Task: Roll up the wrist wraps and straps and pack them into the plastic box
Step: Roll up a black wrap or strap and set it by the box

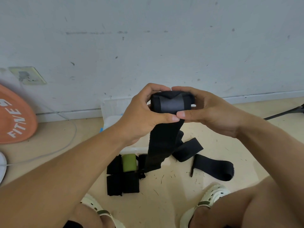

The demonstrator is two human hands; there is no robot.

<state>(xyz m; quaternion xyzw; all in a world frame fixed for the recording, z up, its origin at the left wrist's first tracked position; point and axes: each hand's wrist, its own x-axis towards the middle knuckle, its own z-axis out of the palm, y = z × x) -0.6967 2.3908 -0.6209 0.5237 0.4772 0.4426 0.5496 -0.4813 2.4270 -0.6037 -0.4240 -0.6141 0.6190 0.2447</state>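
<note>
Only readable text: white capitals "FITNE" on the orange round disc (14,116) leaning against the wall at far left. Letters run diagonally upward along the disc face; the word is cut off after the E by the frame edge, with part of one more white character visible above it, unreadable. No legible label, brand or number on the wraps, straps, plastic box or sandals.
</note>
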